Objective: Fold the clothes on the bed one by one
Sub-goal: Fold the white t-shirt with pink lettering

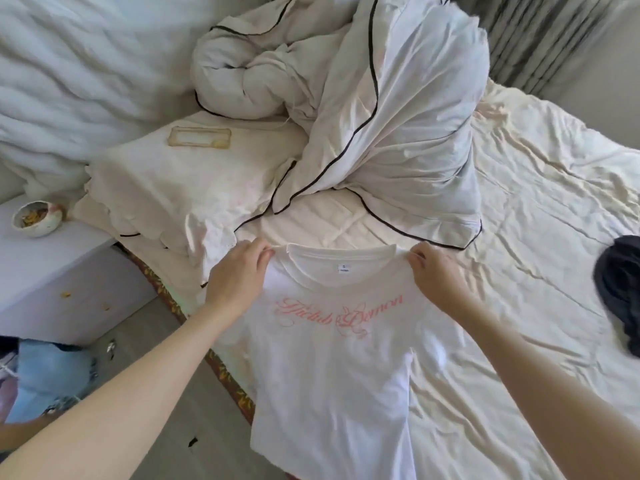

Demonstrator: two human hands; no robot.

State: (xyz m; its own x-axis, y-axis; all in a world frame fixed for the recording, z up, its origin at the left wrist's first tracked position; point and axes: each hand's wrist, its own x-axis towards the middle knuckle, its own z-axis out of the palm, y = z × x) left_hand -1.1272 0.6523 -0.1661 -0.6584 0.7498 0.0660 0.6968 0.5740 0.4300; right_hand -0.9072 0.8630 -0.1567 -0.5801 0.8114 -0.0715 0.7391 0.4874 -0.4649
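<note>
White cotton, the T-shirt (332, 358) with pink script across its chest hangs in the lower centre of the frame, held up by the shoulders over the near edge of the bed (540, 209). The left hand (239, 275) pinches one shoulder seam beside the collar, the right hand (433, 268) pinches the other. This looks like the spreading step; next it likely needs laying flat before any fold. A dark garment (620, 292) waits at the right edge, a rumpled duvet (398, 109) above.
</note>
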